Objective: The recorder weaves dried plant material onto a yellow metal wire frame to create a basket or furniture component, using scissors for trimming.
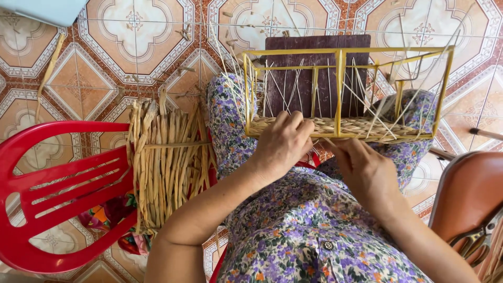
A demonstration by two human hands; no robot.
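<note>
A yellow wire basket frame [340, 68] rests across my knees, its near side filled with woven straw [361, 127]. Thin pale strands stand up inside the frame. My left hand [281, 145] grips the woven edge at the frame's near left side, fingers curled over it. My right hand [361, 167] sits just below the woven band near the middle, fingers pinching a straw strand. I wear a purple floral garment [304, 225].
A bundle of dried straw [167, 162] lies on a red plastic chair [57, 194] at my left. A dark wooden board [314, 73] lies behind the frame on the patterned tile floor [131, 47]. A brown seat [466, 199] with scissors [479, 241] is at right.
</note>
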